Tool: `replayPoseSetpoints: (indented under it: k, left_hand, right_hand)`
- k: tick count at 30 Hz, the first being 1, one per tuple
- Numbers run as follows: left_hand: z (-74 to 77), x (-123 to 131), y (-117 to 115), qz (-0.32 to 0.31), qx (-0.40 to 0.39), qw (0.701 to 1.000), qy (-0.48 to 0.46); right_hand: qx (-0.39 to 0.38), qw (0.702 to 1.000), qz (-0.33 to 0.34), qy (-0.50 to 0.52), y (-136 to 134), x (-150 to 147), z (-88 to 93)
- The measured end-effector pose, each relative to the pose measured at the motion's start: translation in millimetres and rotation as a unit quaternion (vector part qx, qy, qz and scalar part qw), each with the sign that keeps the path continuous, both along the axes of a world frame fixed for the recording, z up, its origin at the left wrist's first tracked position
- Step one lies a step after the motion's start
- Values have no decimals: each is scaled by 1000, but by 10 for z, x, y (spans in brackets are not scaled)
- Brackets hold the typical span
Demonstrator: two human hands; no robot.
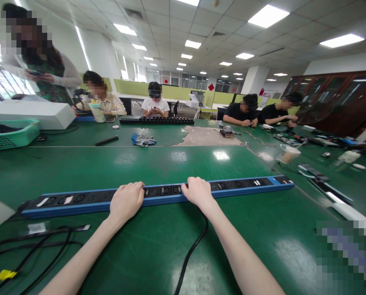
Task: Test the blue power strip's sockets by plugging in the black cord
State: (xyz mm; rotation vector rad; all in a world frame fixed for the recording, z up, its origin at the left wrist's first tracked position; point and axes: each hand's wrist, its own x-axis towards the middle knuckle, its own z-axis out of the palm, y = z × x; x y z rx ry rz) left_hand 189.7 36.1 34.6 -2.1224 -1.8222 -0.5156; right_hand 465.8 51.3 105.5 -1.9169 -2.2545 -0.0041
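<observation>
A long blue power strip [158, 200] with a black socket face lies across the green table in front of me. My left hand [127, 200] is wrapped over it left of its middle. Right of the middle, my right hand [198, 191] grips the same strip, with the thumb on the socket side. Sockets show between the two hands and out to both ends. A black cable [190, 254] runs toward me from beneath my right wrist; where it begins is hidden.
Black cables [47, 241] with a yellow tag lie at the near left. Beyond are a green basket [13, 139], a white box [32, 112], gloves [142, 139] and a black bar [106, 140]. A plastic cup [289, 153] and loose parts sit at right. Several people are around the table.
</observation>
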Motion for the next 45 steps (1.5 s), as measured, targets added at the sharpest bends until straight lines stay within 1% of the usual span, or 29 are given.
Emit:
replayPoseSetpoints:
  k: [5,8,12,15,21,26,32,37,39,41,43,45]
  left_hand:
    - [21,17,-8,8,0,1000,2]
    - [11,15,-4,5,0,1000,3]
    - [-10,5,3,2,2,1000,4]
    - [-7,5,0,0,-3,1000,7]
    - [18,13,-8,0,0,1000,5]
    - [16,3,-2,-3,-2,1000,-1]
    - [6,0,-4,0,3,1000,6]
    - [-4,-10,9,-3,-1,1000,11]
    - [-10,-14,15,-5,-2,1000,12]
    - [-15,-18,17,-6,-2,1000,13]
    - [-15,-19,15,-7,0,1000,12]
    - [-13,-20,11,-7,1,1000,9]
  right_hand:
    - [31,999,0,-14,-93,-73,-11]
    - [13,1000,-3,-19,-70,-62,26]
    - [-1,1000,-1,-17,24,-9,69]
    - [3,1000,3,-15,39,-15,47]
    - [49,999,-3,-9,-70,-60,-37]
    - [29,999,1,-15,-41,-39,-7]
    - [46,999,-3,-13,-60,-52,-34]
    - [38,999,0,-9,-35,-21,-25]
    - [35,999,4,-9,-18,-9,5]
    - [39,999,2,-5,-17,-4,74]
    - [61,998,-10,8,-34,14,198]
    - [88,995,-22,32,-57,79,364]
